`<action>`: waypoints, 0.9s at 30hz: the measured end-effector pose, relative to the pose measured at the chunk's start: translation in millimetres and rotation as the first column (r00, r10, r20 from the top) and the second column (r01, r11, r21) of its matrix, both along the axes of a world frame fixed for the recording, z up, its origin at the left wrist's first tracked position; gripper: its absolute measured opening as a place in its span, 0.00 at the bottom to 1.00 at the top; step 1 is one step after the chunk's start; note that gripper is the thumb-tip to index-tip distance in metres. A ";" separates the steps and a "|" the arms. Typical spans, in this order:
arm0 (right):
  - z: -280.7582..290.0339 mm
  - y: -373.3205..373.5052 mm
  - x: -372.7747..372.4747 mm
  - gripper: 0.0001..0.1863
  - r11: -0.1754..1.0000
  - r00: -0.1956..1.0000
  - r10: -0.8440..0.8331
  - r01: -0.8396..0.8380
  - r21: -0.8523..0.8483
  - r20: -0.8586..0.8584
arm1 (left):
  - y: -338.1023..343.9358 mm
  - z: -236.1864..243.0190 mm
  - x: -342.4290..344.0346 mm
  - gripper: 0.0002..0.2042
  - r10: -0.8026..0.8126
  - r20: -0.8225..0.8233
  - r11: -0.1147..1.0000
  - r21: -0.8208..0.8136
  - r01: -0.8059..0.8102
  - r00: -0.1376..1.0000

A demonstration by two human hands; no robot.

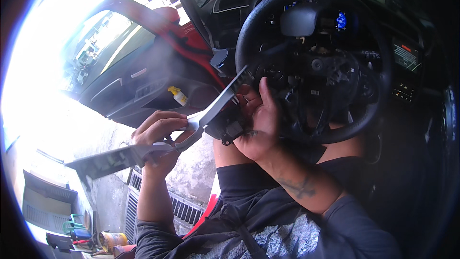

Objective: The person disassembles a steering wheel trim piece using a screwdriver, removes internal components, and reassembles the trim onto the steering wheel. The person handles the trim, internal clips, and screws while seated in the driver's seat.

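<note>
I sit in the driver's seat of a car. My left hand (pixel 158 136) grips a long grey plastic trim piece (pixel 143 151) that bends up toward the steering wheel (pixel 314 62). My right hand (pixel 258 120) holds the upper end of that trim piece together with a dark switch block (pixel 229 124) attached to it, just left of the wheel hub. The steering wheel's centre cover is off, and bare black parts and wiring (pixel 316 74) show in the hub.
The red driver's door (pixel 143 81) stands wide open on my left, with a small yellow-capped bottle (pixel 178 96) in its pocket. A concrete floor with a drain grate (pixel 184 208) lies below. The dashboard screen (pixel 405 60) glows at the right.
</note>
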State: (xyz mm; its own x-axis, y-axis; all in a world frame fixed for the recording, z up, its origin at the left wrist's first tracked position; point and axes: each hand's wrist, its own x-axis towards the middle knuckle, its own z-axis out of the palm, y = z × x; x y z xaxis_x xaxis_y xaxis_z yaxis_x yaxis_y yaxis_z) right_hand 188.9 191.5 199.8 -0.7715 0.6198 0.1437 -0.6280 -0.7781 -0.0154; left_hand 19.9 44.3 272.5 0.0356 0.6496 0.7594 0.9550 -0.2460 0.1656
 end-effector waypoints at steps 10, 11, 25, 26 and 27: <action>-8.3 -11.0 1.9 0.19 0.996 0.993 -0.037 0.028 0.081 0.115 | 0.1 3.6 9.5 0.11 -0.023 -0.010 0.998 0.067 0.023 1.000; -9.1 -10.4 3.1 0.20 0.992 0.993 -0.046 0.032 0.121 0.113 | 1.3 3.7 9.0 0.10 -0.032 -0.028 0.997 0.076 0.034 0.999; -21.1 -15.4 42.3 0.34 0.757 0.944 -0.273 0.093 0.647 0.184 | -33.6 -56.8 10.6 0.28 -0.003 0.188 0.941 -0.331 0.066 0.982; -23.7 -17.2 42.8 0.35 0.692 0.913 -0.346 0.093 0.716 0.216 | -40.6 -61.4 8.7 0.32 -0.025 0.235 0.890 -0.438 0.129 0.972; -27.0 -20.1 44.2 0.35 0.663 0.907 -0.348 0.059 0.746 0.237 | -47.9 -67.3 10.7 0.35 -0.032 0.264 0.856 -0.490 0.163 0.964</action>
State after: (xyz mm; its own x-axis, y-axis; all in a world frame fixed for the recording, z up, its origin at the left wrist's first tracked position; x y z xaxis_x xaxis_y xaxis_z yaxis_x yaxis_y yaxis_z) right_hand 233.1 171.4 172.8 -0.7230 0.5844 0.3686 -0.6091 -0.2874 -0.7392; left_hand 30.7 -3.6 205.2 -0.0194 0.9466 0.3219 0.8456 -0.1562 0.5104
